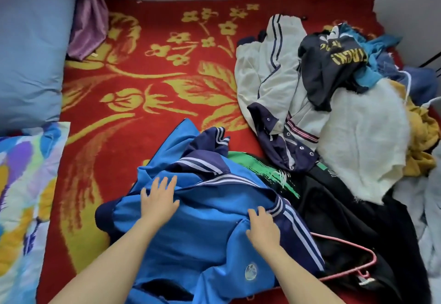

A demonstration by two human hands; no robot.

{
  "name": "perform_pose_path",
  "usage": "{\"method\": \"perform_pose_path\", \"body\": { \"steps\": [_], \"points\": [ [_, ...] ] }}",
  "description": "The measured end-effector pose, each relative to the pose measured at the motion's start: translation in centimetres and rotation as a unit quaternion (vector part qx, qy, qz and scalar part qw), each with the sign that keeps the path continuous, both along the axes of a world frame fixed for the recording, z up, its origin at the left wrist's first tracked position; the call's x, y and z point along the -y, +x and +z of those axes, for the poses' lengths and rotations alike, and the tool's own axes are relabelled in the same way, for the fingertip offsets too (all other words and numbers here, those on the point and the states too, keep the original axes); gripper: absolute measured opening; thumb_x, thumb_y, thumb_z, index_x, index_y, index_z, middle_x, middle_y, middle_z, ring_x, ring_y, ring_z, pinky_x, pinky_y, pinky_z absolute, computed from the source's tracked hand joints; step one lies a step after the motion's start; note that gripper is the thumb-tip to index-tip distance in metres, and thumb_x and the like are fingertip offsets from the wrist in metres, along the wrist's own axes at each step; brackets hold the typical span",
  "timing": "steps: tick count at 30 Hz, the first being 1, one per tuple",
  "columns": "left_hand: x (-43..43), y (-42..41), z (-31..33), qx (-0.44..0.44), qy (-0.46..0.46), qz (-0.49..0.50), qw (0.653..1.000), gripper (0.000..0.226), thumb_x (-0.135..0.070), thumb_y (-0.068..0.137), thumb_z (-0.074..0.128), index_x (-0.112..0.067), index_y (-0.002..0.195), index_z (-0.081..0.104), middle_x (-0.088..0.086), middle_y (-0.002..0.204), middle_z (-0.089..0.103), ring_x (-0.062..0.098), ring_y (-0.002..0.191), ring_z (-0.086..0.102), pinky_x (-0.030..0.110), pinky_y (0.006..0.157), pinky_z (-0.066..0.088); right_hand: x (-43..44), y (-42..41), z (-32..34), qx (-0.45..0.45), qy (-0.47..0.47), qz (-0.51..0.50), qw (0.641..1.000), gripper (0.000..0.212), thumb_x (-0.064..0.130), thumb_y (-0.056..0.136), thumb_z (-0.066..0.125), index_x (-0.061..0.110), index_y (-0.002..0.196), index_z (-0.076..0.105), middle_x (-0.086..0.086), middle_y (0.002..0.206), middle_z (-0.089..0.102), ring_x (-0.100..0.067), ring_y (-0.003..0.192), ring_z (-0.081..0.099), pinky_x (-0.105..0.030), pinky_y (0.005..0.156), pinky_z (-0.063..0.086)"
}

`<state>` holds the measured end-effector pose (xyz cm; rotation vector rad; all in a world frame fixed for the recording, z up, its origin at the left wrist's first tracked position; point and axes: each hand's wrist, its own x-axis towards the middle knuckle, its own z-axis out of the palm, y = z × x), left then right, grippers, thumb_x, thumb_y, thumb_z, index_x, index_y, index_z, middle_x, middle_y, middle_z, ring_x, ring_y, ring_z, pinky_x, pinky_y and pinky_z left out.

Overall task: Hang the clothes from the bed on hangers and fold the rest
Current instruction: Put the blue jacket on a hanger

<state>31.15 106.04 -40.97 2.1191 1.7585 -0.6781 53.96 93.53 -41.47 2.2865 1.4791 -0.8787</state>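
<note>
Pressing the blue jacket (210, 232) flat at 6 o'clock on the bed (143, 77), I see my left grip (159, 198) and right grip (263, 227) both spread open on it, holding nothing. A pink hanger (343, 243) lies at 4 o'clock beside it; the clothes pile (334, 101) sits at 2 o'clock.

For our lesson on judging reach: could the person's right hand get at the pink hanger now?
Probably yes. The pink hanger lies beside the right hand, mostly bare on the black garment; only its left end runs under the blue jacket.
</note>
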Motion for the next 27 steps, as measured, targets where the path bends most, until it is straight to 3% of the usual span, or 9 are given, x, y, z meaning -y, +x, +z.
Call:
{"method": "perform_pose_path", "body": {
  "steps": [2, 5, 7, 11, 13, 15, 19, 23, 27],
  "points": [
    [0.2, 0.3, -0.7, 0.014, -0.071, -0.004, 0.997, 0.052, -0.027, 0.095, 0.04, -0.027, 0.145, 0.026, 0.001, 0.138, 0.049, 0.019, 0.131, 0.039, 0.042, 0.105, 0.025, 0.2, 0.1, -0.5, 0.032, -0.029, 0.044, 0.998, 0.045, 0.016, 0.093, 0.05, 0.018, 0.134, 0.032, -0.006, 0.135, 0.034, -0.025, 0.119, 0.045, -0.036, 0.086, 0.046],
    [1.7, -0.3, -0.9, 0.026, -0.111, -0.026, 0.993, 0.032, -0.016, 0.093, 0.037, -0.027, 0.119, 0.051, 0.001, 0.122, 0.061, 0.025, 0.113, 0.054, 0.033, 0.086, 0.034, 1.3, 1.0, -0.6, 0.068, -0.035, 0.061, 0.995, 0.037, 0.017, 0.094, 0.048, 0.017, 0.129, 0.037, -0.009, 0.134, 0.034, -0.026, 0.113, 0.049, -0.034, 0.081, 0.045],
    [2.8, -1.0, -0.9, 0.052, -0.117, -0.024, 0.992, 0.016, -0.018, 0.092, 0.039, -0.027, 0.095, 0.052, 0.002, 0.112, 0.064, 0.027, 0.105, 0.057, 0.031, 0.073, 0.034, 2.0, 1.7, -0.5, 0.087, -0.026, 0.082, 0.993, 0.029, 0.024, 0.096, 0.045, 0.015, 0.123, 0.044, -0.01, 0.134, 0.035, -0.026, 0.109, 0.051, -0.032, 0.074, 0.043],
    [4.0, -2.2, -0.5, 0.112, -0.076, 0.007, 0.991, 0.013, -0.026, 0.093, 0.043, -0.024, 0.083, 0.051, 0.001, 0.102, 0.065, 0.027, 0.097, 0.058, 0.032, 0.067, 0.034, 2.8, 2.6, 0.3, 0.097, 0.036, 0.138, 0.985, 0.027, 0.031, 0.088, 0.06, 0.013, 0.108, 0.056, -0.01, 0.135, 0.043, -0.026, 0.096, 0.058, -0.029, 0.066, 0.043],
    [4.5, -2.7, -0.1, 0.134, -0.04, 0.012, 0.99, 0.018, -0.031, 0.095, 0.043, -0.022, 0.08, 0.047, 0.001, 0.1, 0.065, 0.027, 0.095, 0.059, 0.033, 0.067, 0.035, 3.3, 2.4, 1.7, 0.082, 0.077, 0.168, 0.979, 0.039, 0.031, 0.053, 0.09, 0.013, 0.077, 0.065, -0.01, 0.1, 0.065, -0.023, 0.06, 0.062, -0.027, 0.044, 0.042],
    [4.9, -3.2, 0.4, 0.142, -0.01, 0.015, 0.99, 0.018, -0.035, 0.096, 0.042, -0.021, 0.088, 0.05, -0.001, 0.102, 0.064, 0.027, 0.096, 0.06, 0.033, 0.068, 0.037, 4.1, 2.2, 2.8, 0.065, 0.122, 0.157, 0.978, 0.049, 0.023, 0.025, 0.096, 0.015, 0.059, 0.062, -0.002, 0.063, 0.058, -0.018, 0.04, 0.052, -0.023, 0.028, 0.022],
    [5.8, -4.0, 2.7, 0.14, 0.036, 0.01, 0.989, 0.021, -0.035, 0.097, 0.04, -0.019, 0.095, 0.053, 0.0, 0.1, 0.066, 0.027, 0.095, 0.061, 0.032, 0.069, 0.042, 5.0, 1.6, 5.7, 0.073, 0.212, 0.139, 0.965, 0.046, 0.012, 0.027, 0.093, 0.013, 0.058, 0.06, -0.001, 0.052, 0.046, -0.021, 0.037, 0.046, -0.019, 0.038, -0.004],
    [4.3, -4.5, 8.3, 0.215, 0.144, 0.104, 0.96, 0.023, -0.029, 0.096, 0.046, -0.012, 0.101, 0.061, 0.012, 0.088, 0.07, 0.038, 0.084, 0.063, 0.037, 0.065, 0.044, 2.5, 1.8, 11.6, 0.074, 0.342, 0.133, 0.927, 0.042, 0.006, 0.034, 0.094, 0.007, 0.056, 0.059, -0.004, 0.051, 0.048, -0.022, 0.037, 0.048, -0.019, 0.032, 0.021],
    [2.2, -6.1, 16.4, 0.326, 0.297, 0.15, 0.885, 0.021, -0.017, 0.094, 0.054, 0.001, 0.084, 0.061, 0.019, 0.059, 0.061, 0.038, 0.053, 0.056, 0.033, 0.045, 0.03, -0.9, 0.3, 19.9, 0.065, 0.482, 0.167, 0.858, 0.035, 0.009, 0.043, 0.094, 0.005, 0.065, 0.066, -0.005, 0.056, 0.055, -0.021, 0.043, 0.056, -0.019, 0.032, 0.039]
  ]
}}
